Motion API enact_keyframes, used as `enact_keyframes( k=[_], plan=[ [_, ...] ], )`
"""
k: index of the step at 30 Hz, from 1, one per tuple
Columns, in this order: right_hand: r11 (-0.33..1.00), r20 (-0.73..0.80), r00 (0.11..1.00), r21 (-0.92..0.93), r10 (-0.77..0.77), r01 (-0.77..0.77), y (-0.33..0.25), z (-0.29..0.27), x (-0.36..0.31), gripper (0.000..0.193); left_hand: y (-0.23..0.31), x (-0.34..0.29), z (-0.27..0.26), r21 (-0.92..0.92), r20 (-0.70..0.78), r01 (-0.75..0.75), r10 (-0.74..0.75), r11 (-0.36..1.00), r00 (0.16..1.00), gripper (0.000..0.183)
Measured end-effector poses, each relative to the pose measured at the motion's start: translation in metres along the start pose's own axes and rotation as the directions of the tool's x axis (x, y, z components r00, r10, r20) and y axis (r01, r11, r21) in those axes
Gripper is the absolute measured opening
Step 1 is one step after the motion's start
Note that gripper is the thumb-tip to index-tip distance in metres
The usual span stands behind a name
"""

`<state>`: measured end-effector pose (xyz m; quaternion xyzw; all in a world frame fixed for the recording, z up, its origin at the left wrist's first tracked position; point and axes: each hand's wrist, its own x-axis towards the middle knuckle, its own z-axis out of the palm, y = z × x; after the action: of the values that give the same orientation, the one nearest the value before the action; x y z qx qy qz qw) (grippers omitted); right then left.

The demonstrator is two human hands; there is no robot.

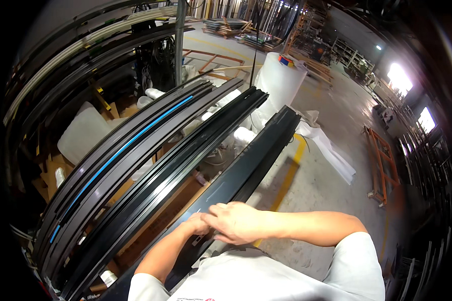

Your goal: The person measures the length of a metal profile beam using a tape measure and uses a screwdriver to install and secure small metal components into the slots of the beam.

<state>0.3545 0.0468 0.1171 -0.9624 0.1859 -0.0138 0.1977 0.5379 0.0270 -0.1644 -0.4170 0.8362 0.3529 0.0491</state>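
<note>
Both hands close in together here, right in front of the body: left hand point(198, 224) on the inner side, right hand point(233, 219) reaching across from the right, fingers overlapping it. Fingers look curled on both, but whether either grip is pinching anything, I can't tell from here. Directly beneath them lies the dark metal profile point(226, 185), the nearest and rightmost of the row. And here's the key line: its long axis runs on a slant, lower left by the body to upper right and away, so the far end sits well ahead and right of both hands. The left hand is nearer the body end, the right nearer its outer edge. Beyond to the left, the black profiles point(171, 168) run roughly alongside, apart from it; past those, blue-striped grey profiles point(178, 120). Farther out, a white wrap roll point(278, 83) stands upright.
</note>
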Motion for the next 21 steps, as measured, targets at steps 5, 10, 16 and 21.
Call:
enact_keyframes(
  k=[5, 10, 16, 21],
  plan=[
    [0.997, 0.15, 0.986, -0.044, 0.068, -0.062, -0.008, -0.004, 0.011, 0.031, -0.001, -0.001, 0.001, -0.088, -0.032, 0.011, -0.014, 0.996, 0.999, 0.028],
    [0.972, -0.214, 0.95, 0.013, -0.226, 0.234, 0.001, 0.006, 0.002, 0.029, 0.001, 0.002, 0.005, -0.265, -0.164, -0.026, -0.018, 0.964, 0.986, 0.028],
    [0.997, 0.021, 0.999, -0.065, -0.028, 0.029, -0.001, -0.004, 0.007, 0.025, 0.007, -0.004, -0.006, -0.047, 0.003, 0.009, -0.009, 0.999, 1.0, 0.029],
    [0.987, -0.158, 0.975, -0.078, -0.153, 0.143, 0.009, 0.012, 0.003, 0.03, 0.021, -0.013, -0.02, -0.05, -0.017, -0.037, 0.036, 0.998, 0.999, 0.027]
  ],
)
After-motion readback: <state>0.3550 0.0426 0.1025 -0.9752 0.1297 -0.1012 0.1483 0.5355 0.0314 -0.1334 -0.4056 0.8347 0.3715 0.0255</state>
